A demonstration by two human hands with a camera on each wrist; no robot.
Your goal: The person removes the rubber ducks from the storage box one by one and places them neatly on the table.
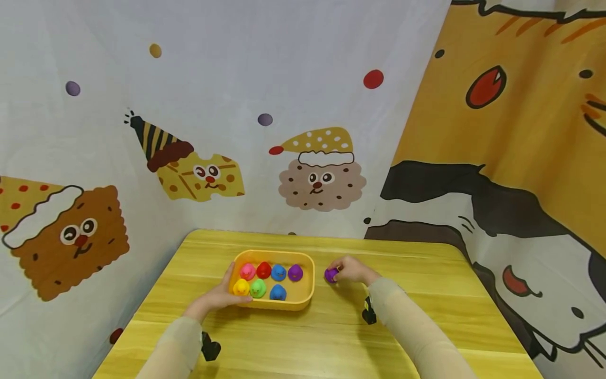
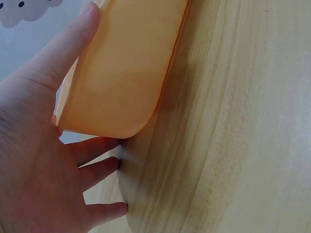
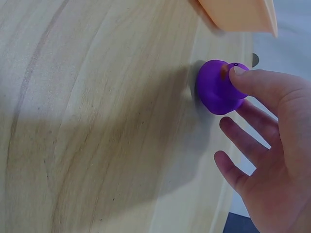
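Note:
A yellow-orange plastic bin point(image 1: 306, 303) stands on the table, with several small rubber ducks inside. A pink duck point(image 1: 247, 271), a red one point(image 1: 263, 270), a blue one point(image 1: 278, 272) and a purple one point(image 1: 295, 272) form its far row. Nearer are a yellow duck point(image 1: 241, 287), a green duck point(image 1: 258, 288) and another blue duck point(image 1: 278, 292). My left hand point(image 1: 220, 296) grips the bin's left end, thumb along the near rim. Right of the bin, my right hand point(image 1: 351, 270) pinches a purple rubber duck point(image 3: 216, 90) low at the tabletop, thumb on its head.
The wooden table point(image 1: 284, 347) reaches back to a white cloth point(image 1: 213, 63) printed with cartoon snacks. On the right hangs cloth with large cartoon animals point(image 1: 521, 210). Dark wrist devices point(image 1: 210, 347) sit under both sleeves.

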